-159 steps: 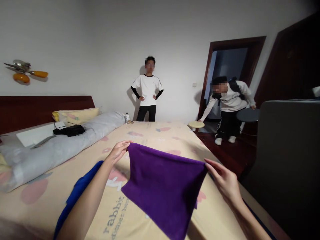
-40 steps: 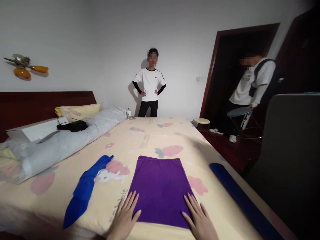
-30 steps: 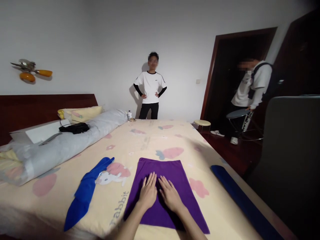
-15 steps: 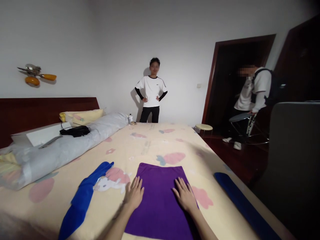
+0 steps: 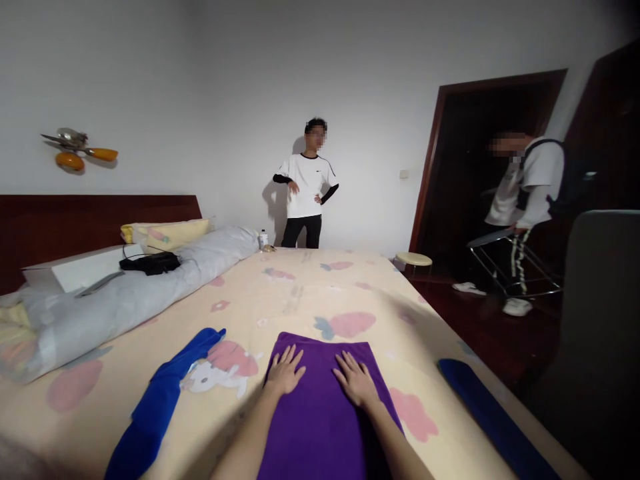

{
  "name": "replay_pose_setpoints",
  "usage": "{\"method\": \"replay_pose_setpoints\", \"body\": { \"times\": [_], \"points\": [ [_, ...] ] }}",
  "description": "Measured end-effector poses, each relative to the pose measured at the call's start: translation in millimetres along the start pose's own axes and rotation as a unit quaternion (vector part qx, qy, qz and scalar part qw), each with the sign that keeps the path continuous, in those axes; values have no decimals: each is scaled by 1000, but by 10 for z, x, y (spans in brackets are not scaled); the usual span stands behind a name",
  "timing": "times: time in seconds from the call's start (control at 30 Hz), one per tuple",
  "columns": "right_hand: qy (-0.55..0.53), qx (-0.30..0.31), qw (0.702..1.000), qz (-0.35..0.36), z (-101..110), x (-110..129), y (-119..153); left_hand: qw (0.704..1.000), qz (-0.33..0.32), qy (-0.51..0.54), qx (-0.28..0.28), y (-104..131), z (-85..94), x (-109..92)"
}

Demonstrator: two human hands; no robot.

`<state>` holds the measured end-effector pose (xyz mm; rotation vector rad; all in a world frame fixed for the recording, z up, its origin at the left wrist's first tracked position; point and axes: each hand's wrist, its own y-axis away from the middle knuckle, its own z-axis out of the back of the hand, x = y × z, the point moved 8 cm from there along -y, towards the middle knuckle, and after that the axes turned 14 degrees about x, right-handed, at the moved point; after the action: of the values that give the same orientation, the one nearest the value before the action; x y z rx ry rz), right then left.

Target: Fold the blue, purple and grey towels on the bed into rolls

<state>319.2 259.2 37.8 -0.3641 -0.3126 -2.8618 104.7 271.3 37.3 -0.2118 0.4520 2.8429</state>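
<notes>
Lying flat on the pale sheet [image 5: 420, 347] directly in front of me, the purple cloth [image 5: 320, 413] forms a four-sided panel of even color; its far edge is visible and its near end runs out of view. My left hand [image 5: 287, 372] rests palm down on its far left part, fingers spread. My right hand [image 5: 357, 383] rests palm down on its far right part, fingers slightly spread.

Compared with half a second ago, both hands are farther forward and closer together. About five seconds ago, the cloth was held up by two corners; now it is laid down.

The cloth surface is matte and soft-looking, mostly smooth between my hands. The sheet carries printed pink shapes and a white rabbit. To the left, a blue cloth [image 5: 155, 407] lies bunched in a long, narrow shape. To the right, a dark blue strip [image 5: 490, 417] with a rounded far end lies near the sheet's edge. Beyond, a person [image 5: 307, 187] stands against the wall; another person [image 5: 537, 173] grips a metal-legged stool [image 5: 493, 239].
</notes>
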Motion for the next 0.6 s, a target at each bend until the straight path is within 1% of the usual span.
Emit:
{"method": "replay_pose_setpoints", "body": {
  "times": [0.07, 0.13, 0.2, 0.27, 0.37, 0.43, 0.5, 0.57, 0.6],
  "points": [
    [3, -7, 999, -49, 32, -285, -7, 1000, 19, 2, 4, 5, 29, 146],
    [6, -12, 996, -88, 52, -493, -2, 1000, 28, 1, 10, -1, 50, 231],
    [12, -15, 994, -108, 69, -586, 3, 999, 32, -2, 14, -15, 74, 252],
    [22, -23, 993, -116, 106, -581, 12, 999, 38, -8, 9, -14, 108, 215],
    [42, -54, 991, -116, 177, -429, 86, 999, 32, -21, -21, 81, 117, 41],
    [46, -77, 993, -80, 157, -218, 199, 999, -5, -23, -45, 227, 23, -177],
    [29, -89, 996, -8, 31, 58, 369, 996, -71, -14, -58, 424, -178, -449],
    [1, -87, 994, 70, -184, 313, 583, 989, -138, -2, -53, 632, -451, -696],
    [-7, -83, 991, 103, -303, 408, 697, 986, -162, 1, -44, 723, -595, -783]
  ]
}}
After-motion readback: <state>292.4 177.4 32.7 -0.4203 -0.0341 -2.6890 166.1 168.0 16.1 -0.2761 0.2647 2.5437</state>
